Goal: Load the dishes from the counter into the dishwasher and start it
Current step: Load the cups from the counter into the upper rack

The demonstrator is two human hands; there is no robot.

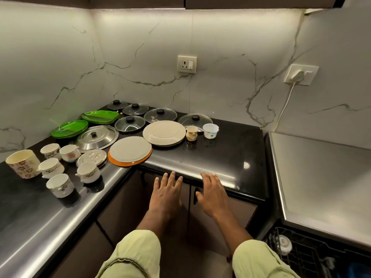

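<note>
Left hand (166, 194) and right hand (212, 194) hover empty, fingers spread, at the near counter (230, 153) edge, likely reaching for the plates (130, 149) just beyond.

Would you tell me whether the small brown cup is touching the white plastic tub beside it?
Apart: the head view shows black counter between the small brown cup and the white plastic tub.
</note>
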